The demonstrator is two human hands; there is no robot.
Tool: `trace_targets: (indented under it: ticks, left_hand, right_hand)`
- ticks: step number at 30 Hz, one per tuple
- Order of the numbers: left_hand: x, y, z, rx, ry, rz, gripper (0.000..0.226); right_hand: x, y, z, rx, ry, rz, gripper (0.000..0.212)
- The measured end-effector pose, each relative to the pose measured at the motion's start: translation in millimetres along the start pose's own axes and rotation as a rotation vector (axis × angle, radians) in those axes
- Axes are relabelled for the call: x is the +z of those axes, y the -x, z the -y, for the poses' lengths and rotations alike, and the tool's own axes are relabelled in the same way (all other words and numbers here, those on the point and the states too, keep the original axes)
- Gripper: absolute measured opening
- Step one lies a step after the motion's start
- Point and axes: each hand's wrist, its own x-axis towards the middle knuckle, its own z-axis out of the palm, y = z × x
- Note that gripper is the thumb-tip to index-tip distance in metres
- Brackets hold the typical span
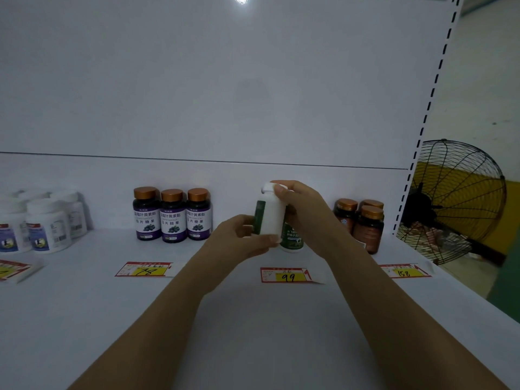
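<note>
The shelf [253,319] is running wide, flat and white, a smooth matte board, with a broad bare stretch lying open on the near side of the goods. The back panel [225,94] is rising plain and glossy behind it.

At the far left, round white plastic jars [47,226] are crowding together, cut by the frame edge, with a red and yellow left tag [17,270] lying flat in front of them. Right of an open gap, three purple bottles [172,218] with coppery caps are standing upright in a row against the back, and the 78 tag [143,269] is lying near them.

The left hand [239,237] is reaching in from the near side, its fingers and thumb curling round the lower body of the white bottle [271,215]. This bottle, a smooth cylinder with a green label on its left side, is hanging above the shelf, tilted slightly, between the two hands. The right hand [304,209] is gripping its white cap from the top right. Just behind it a green bottle [292,239] is standing on the shelf, partly hidden, with the 99 tag [285,275] lying on its near side.

Further right, three brown bottles [365,223] with coppery caps are clustering near the back, with the 158 tag [405,271] lying by the right edge. There the slotted post [430,108] is closing off the shelf, and beyond it a black wire-caged fan [455,198] is standing on the floor.
</note>
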Motion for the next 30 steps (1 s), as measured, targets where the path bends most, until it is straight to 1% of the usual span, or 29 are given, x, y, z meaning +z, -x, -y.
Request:
trace_targets:
  ticks: [4, 5, 7, 10, 12, 15, 17, 20, 22, 25, 27, 30]
  left_hand:
    - [2.2, -0.4, -0.7, 0.052, -0.19, -0.146, 0.057]
    - [2.4, -0.4, -0.4, 0.057, -0.201, -0.148, 0.059]
    - [2.2, 0.3, -0.3, 0.057, -0.18, -0.1, 0.058]
    - [0.6, 2.2, -1.9, 0.051, -0.116, -0.012, 0.047]
    - [-0.6, 0.7, -0.5, 0.046, -0.101, -0.013, 0.047]
    - [-0.5, -1.4, 0.4, 0.036, -0.127, -0.068, 0.053]
    - [0.9, -1.1, 0.4, 0.072, -0.191, -0.126, 0.053]
    - [3.7, 1.3, 0.4, 0.136, -0.265, -0.181, 0.053]
    - [3.9, 1.5, 0.1, 0.134, -0.275, -0.156, 0.051]
    - [2.8, 2.5, -2.3, 0.093, -0.201, -0.058, 0.044]
    - [2.4, 2.9, -2.7, 0.079, -0.151, -0.013, 0.042]
    - [2.2, 1.9, -1.5, 0.068, -0.142, -0.028, 0.043]
  right_hand:
    - [3.1, 1.4, -1.0, -0.048, 0.113, 0.015, 0.03]
    - [2.2, 1.5, -1.3, -0.053, 0.12, 0.01, 0.028]
    - [-1.5, 1.0, -1.9, -0.03, 0.08, 0.002, 0.025]
    - [-6.4, -0.8, -1.8, 0.009, -0.008, -0.002, 0.024]
    - [-7.5, -1.0, -2.1, 0.021, -0.06, 0.03, 0.026]
    - [-5.6, -0.4, -1.8, 0.028, -0.107, 0.088, 0.029]
    - [-3.4, 0.4, -1.6, 0.013, -0.048, 0.091, 0.033]
    - [-0.7, 1.3, -3.0, -0.006, 0.077, 0.061, 0.044]
    - [-2.4, 0.3, -4.3, 0.004, 0.056, 0.035, 0.044]
    - [-7.6, -1.1, -3.5, 0.044, -0.038, 0.016, 0.034]
    - [-9.4, -1.6, -3.2, 0.064, -0.062, 0.029, 0.032]
    - [-8.6, -0.6, -2.5, 0.093, -0.073, 0.077, 0.033]
